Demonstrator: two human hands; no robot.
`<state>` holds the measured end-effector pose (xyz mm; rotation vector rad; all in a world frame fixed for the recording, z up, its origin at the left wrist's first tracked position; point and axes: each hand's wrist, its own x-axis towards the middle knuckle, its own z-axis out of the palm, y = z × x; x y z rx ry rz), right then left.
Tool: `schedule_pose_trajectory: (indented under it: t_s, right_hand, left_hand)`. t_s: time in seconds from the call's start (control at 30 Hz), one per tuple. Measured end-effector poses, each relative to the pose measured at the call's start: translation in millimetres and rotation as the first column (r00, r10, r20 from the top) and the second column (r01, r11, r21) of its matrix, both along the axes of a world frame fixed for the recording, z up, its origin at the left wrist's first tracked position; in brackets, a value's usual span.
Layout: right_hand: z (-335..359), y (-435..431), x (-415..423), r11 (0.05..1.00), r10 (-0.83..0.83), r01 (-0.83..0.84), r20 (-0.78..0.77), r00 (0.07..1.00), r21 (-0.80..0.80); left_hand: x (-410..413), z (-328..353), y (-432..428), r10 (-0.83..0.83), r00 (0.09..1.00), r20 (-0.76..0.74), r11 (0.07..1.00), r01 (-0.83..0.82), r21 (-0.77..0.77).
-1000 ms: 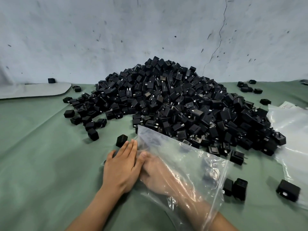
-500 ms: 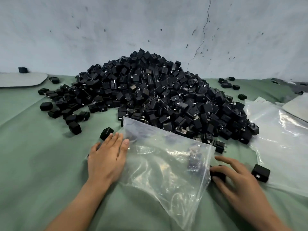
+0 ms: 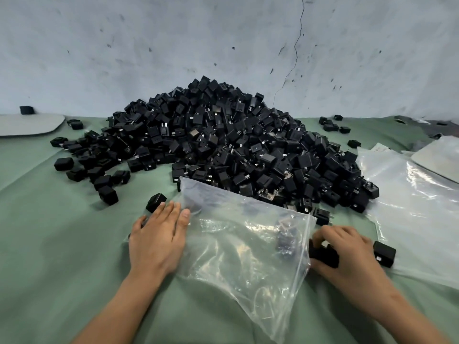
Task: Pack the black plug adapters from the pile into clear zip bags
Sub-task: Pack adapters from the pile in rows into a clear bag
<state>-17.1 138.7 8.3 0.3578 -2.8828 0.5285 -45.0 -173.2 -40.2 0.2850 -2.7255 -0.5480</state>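
Pile of black plastic plug adapters [image 3: 223,150]: heaped behind the bag.
Clear plastic zip bag [image 3: 243,244]: lay flat, mouth rightward.
Left hand [image 3: 157,240]: straight fingers pinned its edge.
Right hand [image 3: 347,252]: fingers curled round loose adapters [image 3: 324,256] beside the mouth.
Tip: lift the lip before sliding them in.

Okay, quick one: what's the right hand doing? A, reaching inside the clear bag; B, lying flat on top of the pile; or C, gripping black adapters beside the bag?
C: the right hand curls its fingers round black adapters just outside the clear bag, by its zip edge.
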Motion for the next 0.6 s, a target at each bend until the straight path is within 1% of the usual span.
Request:
schedule_pose_trajectory:
  t_s: [0.03, 0.07, 0.13, 0.17, 0.2, 0.27, 0.33, 0.37, 0.4, 0.43, 0.47, 0.53, 0.6]
  right_hand:
    - [4.3, -0.2, 4.5, 0.997, 0.010, -0.011, -0.021, 1.000, -0.071]
    - [8.9, -1.2, 10.1, 0.989, 0.037, -0.036, 0.006, 0.999, -0.142]
    - [17.0, -8.9, 20.7, 0.954, 0.149, -0.098, 0.167, 0.975, -0.282]
    - [17.3, -14.0, 23.8, 0.915, 0.223, -0.114, 0.251, 0.942, -0.386]
    - [15.9, -18.4, 25.5, 0.861, 0.294, -0.115, 0.300, 0.908, -0.495]
    - [11.2, -27.0, 23.1, 0.756, 0.352, -0.060, 0.328, 0.877, -0.652]
    - [5.0, -34.4, 16.0, 0.663, 0.370, 0.011, 0.339, 0.865, -0.749]
    - [4.2, -40.3, 11.9, 0.632, 0.394, 0.015, 0.338, 0.855, -0.775]
    - [4.2, -48.7, 7.7, 0.620, 0.431, -0.014, 0.326, 0.841, -0.784]
    - [4.3, -58.7, 2.5, 0.637, 0.468, -0.075, 0.307, 0.829, -0.767]
    - [2.6, -70.3, -3.3, 0.668, 0.495, -0.143, 0.292, 0.819, -0.730]
    - [-5.4, -95.8, -18.8, 0.757, 0.495, -0.255, 0.274, 0.824, -0.602]
    - [-11.5, -121.8, -35.5, 0.811, 0.472, -0.304, 0.251, 0.845, -0.500]
  left_hand:
    - [-0.2, 0.1, 0.0, -0.001, 1.000, 0.003, 1.000, 0.001, -0.002]
    - [-0.4, 0.1, -0.2, -0.002, 1.000, 0.007, 1.000, 0.002, -0.002]
    - [-0.6, 0.1, -0.7, -0.001, 1.000, 0.011, 1.000, 0.001, -0.004]
    - [-0.8, 0.1, -0.6, -0.002, 1.000, 0.012, 1.000, 0.002, -0.006]
    - [-0.8, 0.4, -0.5, -0.003, 1.000, 0.014, 1.000, 0.003, -0.008]
    - [-0.2, 1.1, -0.3, -0.005, 1.000, 0.022, 1.000, 0.005, -0.010]
    - [0.0, 1.4, -0.2, -0.004, 1.000, 0.027, 1.000, 0.005, -0.010]
    - [0.1, 1.5, -0.3, -0.003, 1.000, 0.027, 1.000, 0.003, -0.011]
    - [0.0, 1.6, -0.2, -0.002, 1.000, 0.025, 1.000, 0.003, -0.012]
    - [0.0, 1.6, -0.4, -0.002, 1.000, 0.021, 1.000, 0.002, -0.015]
    - [0.0, 1.6, -0.5, -0.003, 1.000, 0.020, 1.000, 0.003, -0.021]
    - [0.2, 1.9, -0.4, -0.006, 1.000, 0.026, 1.000, 0.007, -0.030]
    - [0.1, 2.6, -0.7, -0.009, 0.999, 0.033, 1.000, 0.010, -0.028]
